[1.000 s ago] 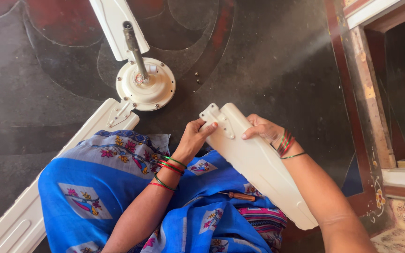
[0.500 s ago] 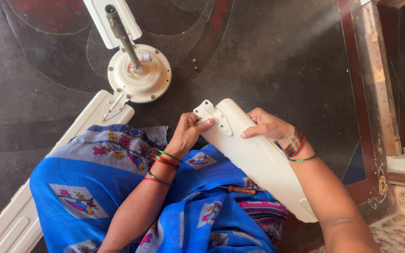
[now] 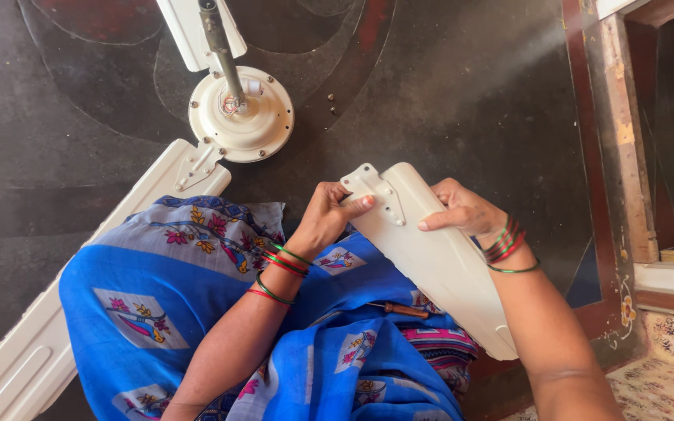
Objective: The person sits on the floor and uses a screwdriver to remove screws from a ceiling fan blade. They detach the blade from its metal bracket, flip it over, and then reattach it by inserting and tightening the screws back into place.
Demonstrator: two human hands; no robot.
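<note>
— What is in hand here?

— A loose cream fan blade (image 3: pixel 438 265) lies across the lap over blue cloth (image 3: pixel 196 288). The left hand (image 3: pixel 325 222) pinches the blade's metal bracket (image 3: pixel 372 195) with thumb on top and fingers curled under; the right hand (image 3: pixel 462 212) clasps the blade's far edge just beside that bracket. I judge this the handling step at the bracket end, turning or checking it.

— And the next move?

— It likely calls for a firm hold on the blade while the bracket's screw holes are dealt with. The fan motor (image 3: pixel 241 113) sits on the dark floor (image 3: pixel 446 86), apart from the blade, with another blade (image 3: pixel 87 288) attached to it.

— Anything unclear?

— The left fingers under the bracket are hidden. A thin dark tool (image 3: pixel 399 309) on the lap is hard to identify. Small specks (image 3: pixel 331 103) near the motor may be screws; too small to tell.
</note>
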